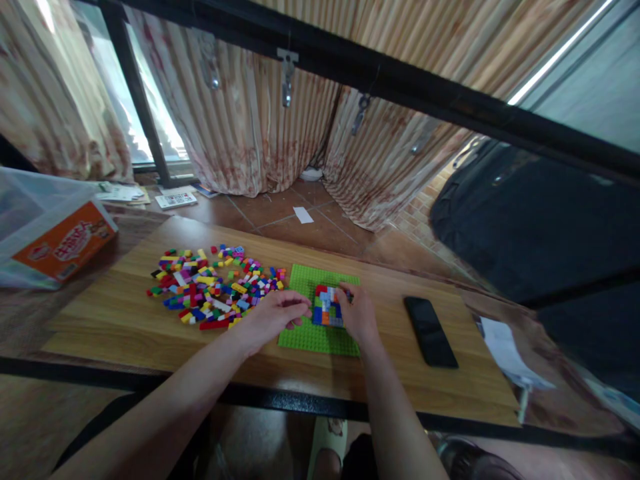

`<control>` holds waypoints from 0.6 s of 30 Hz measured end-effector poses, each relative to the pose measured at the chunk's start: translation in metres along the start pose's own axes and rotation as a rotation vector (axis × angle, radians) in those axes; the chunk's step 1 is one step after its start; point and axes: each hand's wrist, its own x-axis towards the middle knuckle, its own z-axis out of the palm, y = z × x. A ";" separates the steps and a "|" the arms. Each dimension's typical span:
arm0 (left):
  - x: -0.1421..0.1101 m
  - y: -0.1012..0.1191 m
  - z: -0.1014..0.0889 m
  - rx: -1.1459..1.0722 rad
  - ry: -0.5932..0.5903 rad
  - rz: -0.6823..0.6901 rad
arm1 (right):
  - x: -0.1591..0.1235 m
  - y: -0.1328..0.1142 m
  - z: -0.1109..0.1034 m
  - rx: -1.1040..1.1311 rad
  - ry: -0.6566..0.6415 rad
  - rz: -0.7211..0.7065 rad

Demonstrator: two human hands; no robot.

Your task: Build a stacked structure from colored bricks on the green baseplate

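A green studded baseplate (295, 340) lies on the wooden board, bearing a low block of building bricks (325, 307) in red, white, blue, orange and grey. My right hand (359, 312) reaches over the right side of this block, thumb and fingers bent down onto a building brick there; the fingers hide most of it. Just left of the block, above the baseplate's left edge, my left hand (281, 313) has its fingers curled with the tips close together. Whatever they may pinch is too small to make out. Beside it spreads a pile of loose bricks (210, 287) in many colours.
A black phone (431, 332) lies on the board (390, 380) to the right. Beyond it is a white paper (513, 353). A clear plastic box (45, 193) with an orange label stands at the far left. A dark metal bar (330, 60) with hanging clips crosses above.
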 end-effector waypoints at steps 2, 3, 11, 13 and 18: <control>0.000 -0.001 0.000 0.000 0.004 0.002 | -0.001 0.000 0.002 0.009 -0.004 0.000; 0.000 -0.001 0.001 0.002 0.007 0.003 | -0.001 0.001 0.003 0.012 -0.007 -0.002; -0.002 0.002 0.000 0.038 0.040 -0.002 | -0.005 0.005 0.011 -0.025 -0.002 0.004; -0.002 0.005 -0.002 0.047 0.066 0.004 | -0.005 0.005 0.012 -0.012 0.001 -0.003; 0.002 0.008 -0.018 0.125 0.125 0.082 | -0.006 0.004 0.012 0.045 0.016 -0.023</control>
